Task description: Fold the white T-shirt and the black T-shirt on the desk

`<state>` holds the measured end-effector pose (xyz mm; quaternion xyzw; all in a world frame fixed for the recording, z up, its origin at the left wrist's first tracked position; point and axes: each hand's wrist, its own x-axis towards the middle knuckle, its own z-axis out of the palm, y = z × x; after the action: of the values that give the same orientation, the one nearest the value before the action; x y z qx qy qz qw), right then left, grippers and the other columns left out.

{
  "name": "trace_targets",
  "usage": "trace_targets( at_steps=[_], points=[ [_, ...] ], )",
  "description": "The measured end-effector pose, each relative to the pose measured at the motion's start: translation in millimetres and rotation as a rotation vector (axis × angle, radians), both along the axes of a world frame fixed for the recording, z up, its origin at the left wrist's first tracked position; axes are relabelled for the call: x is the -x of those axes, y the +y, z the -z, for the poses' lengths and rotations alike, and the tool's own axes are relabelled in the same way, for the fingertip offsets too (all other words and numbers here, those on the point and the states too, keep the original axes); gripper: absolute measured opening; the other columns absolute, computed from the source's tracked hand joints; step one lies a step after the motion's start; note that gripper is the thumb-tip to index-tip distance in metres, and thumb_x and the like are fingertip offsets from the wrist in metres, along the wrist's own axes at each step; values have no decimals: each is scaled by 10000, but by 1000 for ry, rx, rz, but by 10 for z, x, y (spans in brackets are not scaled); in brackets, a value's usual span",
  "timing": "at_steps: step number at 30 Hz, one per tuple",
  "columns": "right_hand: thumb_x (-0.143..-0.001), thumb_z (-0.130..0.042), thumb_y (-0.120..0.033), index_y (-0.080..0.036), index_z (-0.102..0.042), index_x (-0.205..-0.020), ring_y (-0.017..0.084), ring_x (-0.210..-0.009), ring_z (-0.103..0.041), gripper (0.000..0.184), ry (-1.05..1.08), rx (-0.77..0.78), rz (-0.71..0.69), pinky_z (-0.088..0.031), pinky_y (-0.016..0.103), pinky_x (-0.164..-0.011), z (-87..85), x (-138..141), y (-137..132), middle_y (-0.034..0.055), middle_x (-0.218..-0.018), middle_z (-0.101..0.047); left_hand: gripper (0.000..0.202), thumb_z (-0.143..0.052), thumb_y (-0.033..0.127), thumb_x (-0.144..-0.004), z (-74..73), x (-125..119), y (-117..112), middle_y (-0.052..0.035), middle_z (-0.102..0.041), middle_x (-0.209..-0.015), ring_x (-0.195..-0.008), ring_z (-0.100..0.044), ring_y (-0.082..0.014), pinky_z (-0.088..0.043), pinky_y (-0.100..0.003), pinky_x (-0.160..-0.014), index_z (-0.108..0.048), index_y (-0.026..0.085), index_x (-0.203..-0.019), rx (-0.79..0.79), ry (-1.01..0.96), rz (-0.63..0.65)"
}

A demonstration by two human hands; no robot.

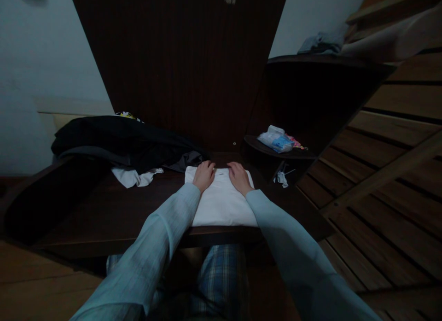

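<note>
A white shirt (224,203), folded into a neat rectangle, lies at the front edge of a dark wooden desk (138,219). Its neckline with a small label is at the far end. My left hand (204,174) rests on the shirt's far left part, fingers stretched forward and slightly curved. Opposite it, my right hand (239,177) lies on the far right part in the same way. Both hands are open on the cloth, and a strip of shirt shows between them.
Dark clothes (120,139) are heaped on the left, with a white cloth (136,177) under them. To the right, a corner shelf (307,153) holds a plastic packet (276,139). Folded cloth (321,43) lies on the upper shelf. Slatted wood (390,210) stands at the far right.
</note>
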<state>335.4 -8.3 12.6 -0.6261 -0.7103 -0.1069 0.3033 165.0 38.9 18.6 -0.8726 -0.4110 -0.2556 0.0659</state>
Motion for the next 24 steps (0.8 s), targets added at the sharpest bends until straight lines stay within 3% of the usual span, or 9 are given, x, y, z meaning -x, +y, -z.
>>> trace_targets(
  at_steps=[3, 7, 10, 13, 16, 18, 21, 24],
  points=[
    [-865, -330, -247, -129, -543, -1128, 171, -1062, -494, 359, -46, 190, -114, -352, 296, -941, 58, 38, 34, 99, -1137, -575, 256, -363, 206, -825, 12, -13, -9, -114, -574, -954, -918, -508, -234, -387, -332, -781, -580, 124, -932, 54, 63, -55],
    [-878, -337, -320, -120, -536, -1153, 187, -1132, -465, 394, -60, 293, -70, -303, 331, -987, 112, 49, 72, 102, -1197, -552, 311, -320, 216, -846, 65, -16, 19, -146, -606, -930, -920, -528, -244, -380, -346, -816, -598, 83, -890, 127, 72, -148],
    [-883, -327, -345, -145, -531, -1163, 193, -1164, -440, 400, -43, 278, -37, -275, 365, -1003, 110, 31, 76, 87, -1218, -539, 322, -336, 257, -854, 104, -3, 50, -147, -605, -1002, -977, -518, -234, -358, -338, -870, -589, 79, -943, 152, 85, -110],
    [-885, -309, -315, -125, -512, -1185, 179, -1182, -418, 409, 10, 164, 21, -276, 337, -1007, 76, -9, 66, 94, -1247, -512, 336, -348, 280, -857, 123, 8, 70, -144, -566, -1120, -1055, -482, -229, -325, -331, -920, -561, 78, -1019, 157, 90, -83],
    [-880, -266, -233, -80, -503, -1187, 181, -1167, -430, 417, 73, 75, 191, -291, 310, -993, 34, -47, 51, 118, -1241, -511, 317, -337, 249, -857, 100, 15, 62, -124, -569, -1118, -1049, -485, -214, -325, -310, -921, -556, 89, -1021, 162, 76, -84],
    [-880, -256, -228, -83, -528, -1158, 191, -1106, -484, 415, 84, 142, 277, -331, 306, -950, 16, -52, 44, 128, -1183, -555, 290, -339, 213, -844, 61, 23, 38, -119, -588, -1053, -1005, -501, -214, -343, -309, -891, -563, 97, -987, 155, 59, -105],
    [-891, -272, -345, -112, -588, -1070, 213, -1049, -523, 431, 26, 328, 276, -343, 321, -917, 9, -33, 44, 133, -1112, -597, 268, -377, 210, -809, -6, 43, -16, -146, -573, -994, -974, -496, -255, -363, -349, -836, -555, 85, -964, 107, -32, -265],
    [-892, -253, -425, -124, -573, -1091, 221, -1139, -451, 483, -20, 391, 257, -278, 342, -970, 19, -15, 50, 128, -1206, -538, 270, -406, 227, -785, -47, 65, -67, -165, -555, -968, -962, -490, -283, -369, -373, -803, -549, 68, -950, 109, -95, -422]
  ],
)
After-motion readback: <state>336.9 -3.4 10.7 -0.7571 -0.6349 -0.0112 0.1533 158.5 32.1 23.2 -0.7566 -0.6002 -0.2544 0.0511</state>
